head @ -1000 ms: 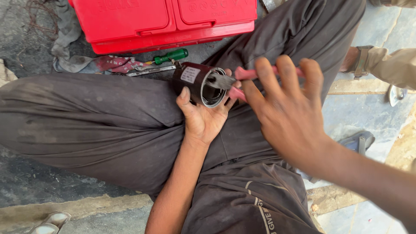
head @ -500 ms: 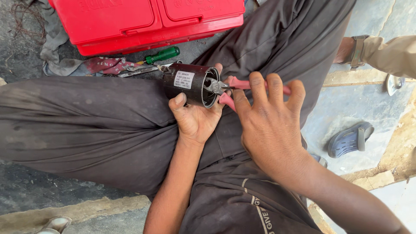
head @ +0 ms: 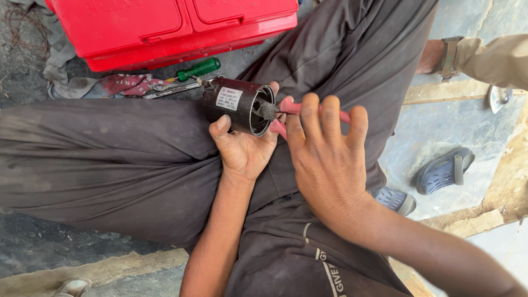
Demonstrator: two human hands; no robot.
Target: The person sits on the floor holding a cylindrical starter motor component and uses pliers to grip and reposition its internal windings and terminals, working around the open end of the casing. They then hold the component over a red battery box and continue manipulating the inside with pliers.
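Observation:
My left hand (head: 242, 148) cups a black cylindrical motor housing (head: 234, 103) with a white label, held on its side over my left thigh, its open end facing right. My right hand (head: 324, 159) grips red-handled pliers (head: 286, 110), whose dark jaws reach into the housing's open end at the rim. Both hands rest above my lap in dark grey trousers.
A red plastic toolbox (head: 170, 27) lies closed on the ground at the top. A green-handled screwdriver (head: 198, 69) and a red rag (head: 129, 84) lie beside it. A blue sandal (head: 444, 170) sits on the stone floor at right. Another person's foot and beige trouser leg (head: 484, 55) are at upper right.
The view has shifted slightly and my hands sit lower in it. The pliers' jaws have stayed at the housing's open end; my right hand has turned a little on the handles.

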